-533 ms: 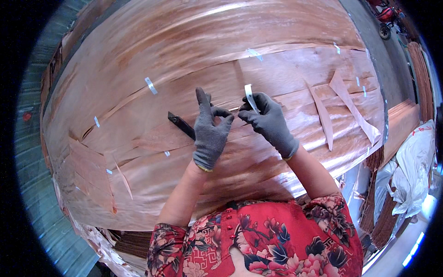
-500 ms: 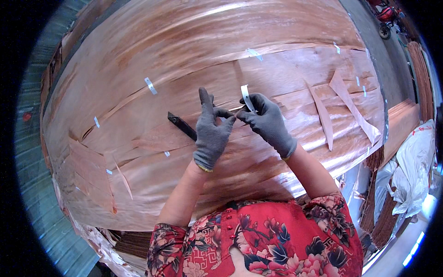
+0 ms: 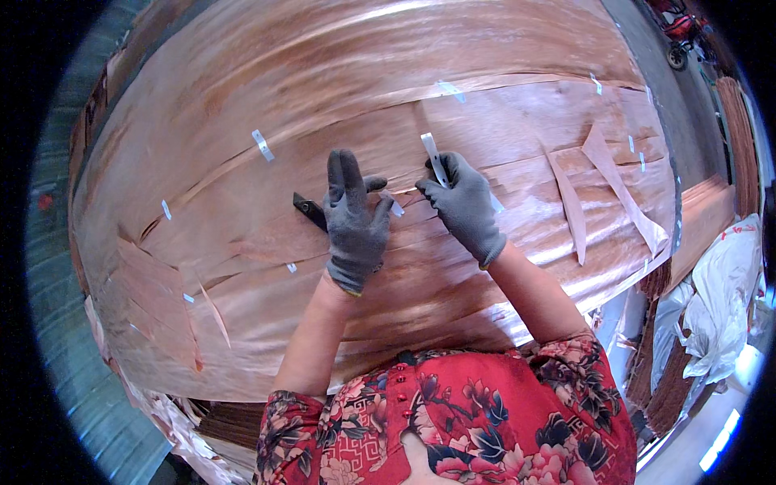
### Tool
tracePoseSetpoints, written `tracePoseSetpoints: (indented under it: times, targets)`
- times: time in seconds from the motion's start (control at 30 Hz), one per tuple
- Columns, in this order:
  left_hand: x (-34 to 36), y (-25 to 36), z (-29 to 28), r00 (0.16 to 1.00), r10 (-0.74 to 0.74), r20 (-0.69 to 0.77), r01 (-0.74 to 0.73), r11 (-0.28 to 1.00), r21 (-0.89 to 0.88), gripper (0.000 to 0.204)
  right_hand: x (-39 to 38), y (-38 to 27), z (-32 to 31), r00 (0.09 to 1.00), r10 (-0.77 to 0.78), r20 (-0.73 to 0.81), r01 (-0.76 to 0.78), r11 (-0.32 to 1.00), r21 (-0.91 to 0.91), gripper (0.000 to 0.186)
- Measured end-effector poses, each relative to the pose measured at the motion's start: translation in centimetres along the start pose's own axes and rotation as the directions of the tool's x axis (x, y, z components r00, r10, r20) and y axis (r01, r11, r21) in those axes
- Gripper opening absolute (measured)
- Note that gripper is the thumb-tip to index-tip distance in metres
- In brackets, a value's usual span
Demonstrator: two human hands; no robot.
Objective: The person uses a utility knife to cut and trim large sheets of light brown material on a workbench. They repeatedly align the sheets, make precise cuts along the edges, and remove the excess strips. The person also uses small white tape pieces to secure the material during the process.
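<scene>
My left hand (image 3: 353,222), in a grey glove, is over the wood veneer sheet (image 3: 267,190) with two fingers stretched forward and the thumb apart. Beside its thumb is a short piece of pale tape (image 3: 395,205); whether it touches the glove or lies on the veneer I cannot tell. A black utility knife (image 3: 309,212) lies on the sheet, partly hidden under that hand. My right hand (image 3: 467,208), gloved alike, is closed on a white strip of tape with small holes (image 3: 435,160), which sticks up past the fingers.
Short tape pieces (image 3: 262,145) sit along the seams of the veneer. Loose veneer scraps (image 3: 622,190) lie on the right, another scrap (image 3: 160,299) at the left. White plastic sheeting (image 3: 719,283) hangs by veneer stacks at the right; a red wheeled vehicle (image 3: 681,28) stands far right.
My hands have drawn apart; the left moved left and its fingers straightened forward. A short tape piece now shows between them. The white strip in my right hand has shifted slightly forward.
</scene>
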State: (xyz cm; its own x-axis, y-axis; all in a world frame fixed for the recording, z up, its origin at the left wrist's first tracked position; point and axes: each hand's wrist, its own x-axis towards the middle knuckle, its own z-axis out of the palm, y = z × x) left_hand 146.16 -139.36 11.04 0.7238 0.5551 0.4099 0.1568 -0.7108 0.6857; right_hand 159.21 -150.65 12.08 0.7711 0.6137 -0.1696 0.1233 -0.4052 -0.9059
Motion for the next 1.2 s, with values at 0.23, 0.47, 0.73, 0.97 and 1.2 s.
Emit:
tracePoseSetpoints:
  times: [0.23, 0.47, 0.73, 0.97, 1.2]
  targets:
    - [0.1, -1.7, 1.6, 0.997, -0.027, 0.078, 0.036, 0.993, -0.112, 0.083, 0.2, -0.1, 0.1, 1.000, -0.007, -0.008, 0.006, 0.991, -0.136, 0.030]
    - [0.3, -2.5, 2.0, 0.997, 0.003, 0.074, -0.004, 1.000, 0.000, 0.085, 0.2, 0.0, 0.3, 0.999, -0.041, -0.035, 0.033, 0.980, -0.195, 0.032]
    - [1.0, -1.1, 2.2, 0.967, -0.196, 0.163, 0.199, 0.980, -0.004, 0.098, 0.2, 0.3, 0.6, 0.991, -0.114, -0.064, 0.099, 0.974, -0.202, 0.030]
    - [1.5, -1.1, 1.8, 0.952, -0.224, 0.208, 0.221, 0.975, 0.038, 0.101, -0.6, -1.3, -3.4, 0.952, 0.302, 0.042, -0.295, 0.877, 0.380, 0.018]
    - [1.7, -0.8, 1.9, 0.953, -0.226, 0.202, 0.221, 0.974, 0.043, 0.102, -1.6, -2.7, -4.3, 0.928, 0.093, 0.362, -0.251, 0.873, 0.418, 0.020]
